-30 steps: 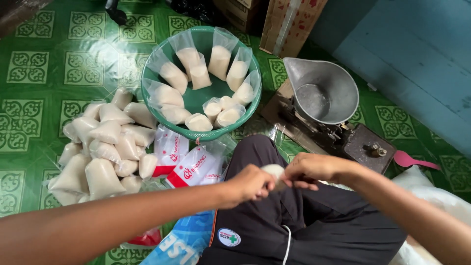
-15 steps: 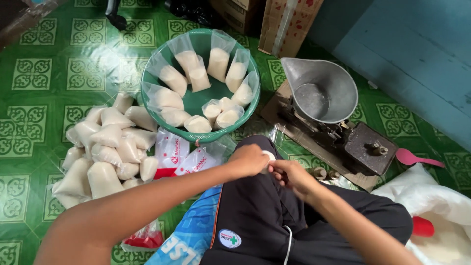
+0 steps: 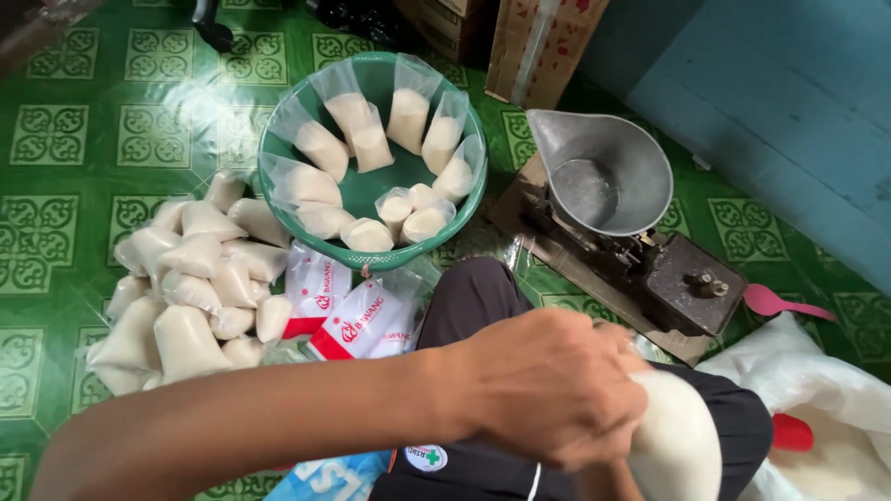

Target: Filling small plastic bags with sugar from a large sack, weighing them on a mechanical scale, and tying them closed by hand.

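Nearest the camera, the left hand [image 3: 548, 390] curls closed over the top of a filled white bag [image 3: 677, 445], gripping its neck above the person's dark-trousered lap [image 3: 483, 306]; the bag bulges out below the fingers at the bottom edge of the view. The right hand is almost wholly hidden behind the left, so I cannot tell how it is set, though it seems to be at the same bag. Just right of the lap, a large open white sack [image 3: 835, 408] lies on the floor with a red scoop [image 3: 791, 432] at its mouth. To the left, two red-and-white packets [image 3: 348, 311] lie flat beside the knee, and past them a heap of tied white bags [image 3: 190, 278] crowds the green patterned floor [image 3: 65, 139], leaving bare tiles only along the left edge. Farther out, a green basin [image 3: 469, 209] holds open-topped filled bags leaning round its wall, its near rim touching the packets. Right of it, a balance scale with a metal pan [image 3: 603, 176] stands on a board, a pink spoon [image 3: 784, 301] just beyond its base. Cardboard boxes [image 3: 543, 42] close the far edge.
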